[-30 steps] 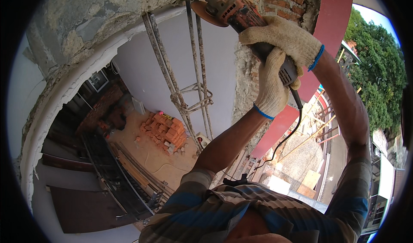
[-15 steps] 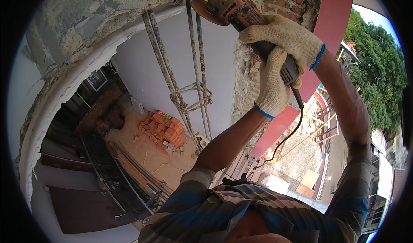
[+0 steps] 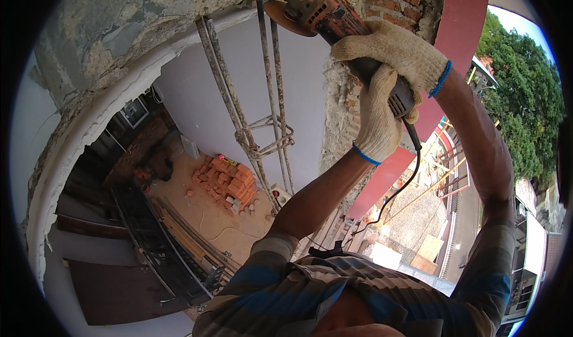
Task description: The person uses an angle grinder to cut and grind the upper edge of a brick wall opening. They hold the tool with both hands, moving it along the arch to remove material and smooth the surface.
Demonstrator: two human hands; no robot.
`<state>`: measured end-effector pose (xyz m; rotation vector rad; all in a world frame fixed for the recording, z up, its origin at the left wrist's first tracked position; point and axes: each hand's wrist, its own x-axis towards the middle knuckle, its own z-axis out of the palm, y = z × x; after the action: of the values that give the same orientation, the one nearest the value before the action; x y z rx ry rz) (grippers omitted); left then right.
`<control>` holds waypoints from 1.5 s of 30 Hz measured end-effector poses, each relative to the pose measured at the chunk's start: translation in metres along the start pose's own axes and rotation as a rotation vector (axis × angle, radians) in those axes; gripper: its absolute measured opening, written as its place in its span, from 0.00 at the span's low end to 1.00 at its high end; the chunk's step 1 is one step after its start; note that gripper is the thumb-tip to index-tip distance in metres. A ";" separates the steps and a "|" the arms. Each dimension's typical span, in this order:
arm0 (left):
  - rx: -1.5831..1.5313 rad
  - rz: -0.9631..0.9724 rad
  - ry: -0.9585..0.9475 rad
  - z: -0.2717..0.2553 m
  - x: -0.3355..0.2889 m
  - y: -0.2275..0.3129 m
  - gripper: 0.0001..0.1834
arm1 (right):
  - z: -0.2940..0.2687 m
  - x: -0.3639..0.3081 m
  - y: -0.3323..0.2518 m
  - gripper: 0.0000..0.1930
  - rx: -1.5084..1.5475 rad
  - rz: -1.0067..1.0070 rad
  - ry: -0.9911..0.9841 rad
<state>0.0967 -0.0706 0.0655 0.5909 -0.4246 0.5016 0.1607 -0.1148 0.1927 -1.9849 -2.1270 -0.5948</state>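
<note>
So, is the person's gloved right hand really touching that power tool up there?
Touching. The head view shows the gloved right hand wrapped over the middle of the angle grinder, with no gap between them.

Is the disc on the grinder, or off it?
On: the round brown disc shows at the end of the grinder. Whether it is spinning, I cannot tell.
</note>
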 end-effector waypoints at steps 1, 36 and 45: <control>-0.006 -0.002 0.002 0.000 0.000 0.000 0.22 | -0.001 -0.001 -0.001 0.28 -0.004 0.006 0.002; -0.007 -0.039 0.019 -0.003 0.001 0.002 0.23 | -0.003 0.008 -0.013 0.14 0.456 0.251 -0.006; 0.005 -0.031 -0.010 -0.003 0.000 0.003 0.24 | 0.001 0.002 -0.009 0.19 -0.084 0.055 0.032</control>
<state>0.0962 -0.0663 0.0645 0.6041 -0.4232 0.4700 0.1521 -0.1130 0.1911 -2.0552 -2.0543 -0.7127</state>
